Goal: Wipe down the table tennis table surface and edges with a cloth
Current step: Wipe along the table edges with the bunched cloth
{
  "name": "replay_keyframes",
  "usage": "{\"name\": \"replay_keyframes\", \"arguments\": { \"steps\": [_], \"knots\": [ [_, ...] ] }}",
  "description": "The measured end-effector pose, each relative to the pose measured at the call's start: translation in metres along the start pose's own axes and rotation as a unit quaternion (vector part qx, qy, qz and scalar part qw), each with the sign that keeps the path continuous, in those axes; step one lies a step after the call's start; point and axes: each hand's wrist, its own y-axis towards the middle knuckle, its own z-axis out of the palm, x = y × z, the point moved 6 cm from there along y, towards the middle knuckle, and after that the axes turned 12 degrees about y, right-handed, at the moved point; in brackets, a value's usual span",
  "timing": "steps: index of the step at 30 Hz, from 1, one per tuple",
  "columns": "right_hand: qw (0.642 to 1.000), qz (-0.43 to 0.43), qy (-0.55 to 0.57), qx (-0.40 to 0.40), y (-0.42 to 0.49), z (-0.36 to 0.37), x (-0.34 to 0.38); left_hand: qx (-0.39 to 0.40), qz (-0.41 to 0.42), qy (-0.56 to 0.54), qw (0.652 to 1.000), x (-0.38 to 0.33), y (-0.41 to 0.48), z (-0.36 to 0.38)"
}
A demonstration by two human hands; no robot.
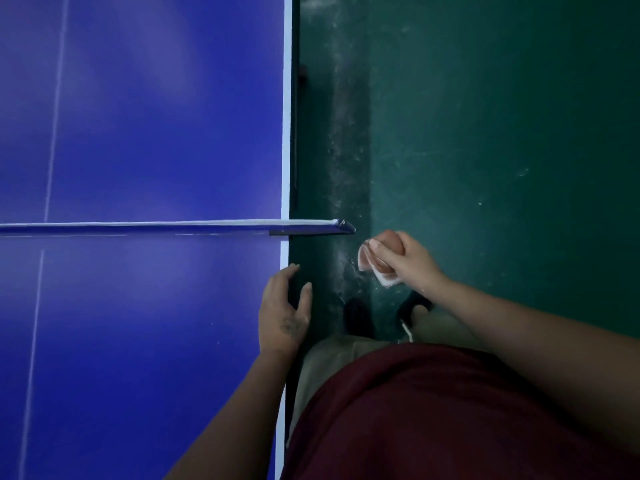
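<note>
**Cloth held off the table, beside the net post**

The cloth [383,278] (white, with a pinkish tint) is folded small and gripped in the right hand [407,259], whose fingers are curled round it. It hangs over the green floor [502,133], off the table [156,133] and clear of its right edge, just on the near side of the net post [343,227] that juts past that edge.

The left hand [282,313] lies at the table's right edge, near side of the net [138,224], with fingers apart and loosely bent, holding nothing. Whether it presses on the surface cannot be told.

The blue top carries a white border line [286,133] along the right edge. Below the hands, dark shoes [358,318] stand on the scuffed floor close to the table.
</note>
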Motion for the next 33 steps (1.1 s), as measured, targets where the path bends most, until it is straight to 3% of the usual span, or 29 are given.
{"name": "replay_keyframes", "arguments": {
  "steps": [7, 14, 25, 33],
  "knots": [
    [1.0, -0.013, -0.007, 0.012, 0.025, -0.05, 0.026, -0.075, 0.043, -0.082, 0.993, -0.085, 0.018, -0.022],
    [1.0, -0.014, 0.012, 0.007, 0.047, -0.049, 0.057, -0.121, 0.05, -0.106, 0.986, -0.119, 0.057, -0.047],
    [0.998, 0.008, 0.065, -0.012, 0.081, 0.003, 0.089, -0.061, 0.043, -0.033, 0.997, -0.065, 0.223, -0.062],
    [0.999, 0.047, 0.019, -0.001, 0.126, 0.055, 0.103, 0.005, -0.03, 0.046, 0.998, -0.001, 0.33, -0.032]
  ]
}}
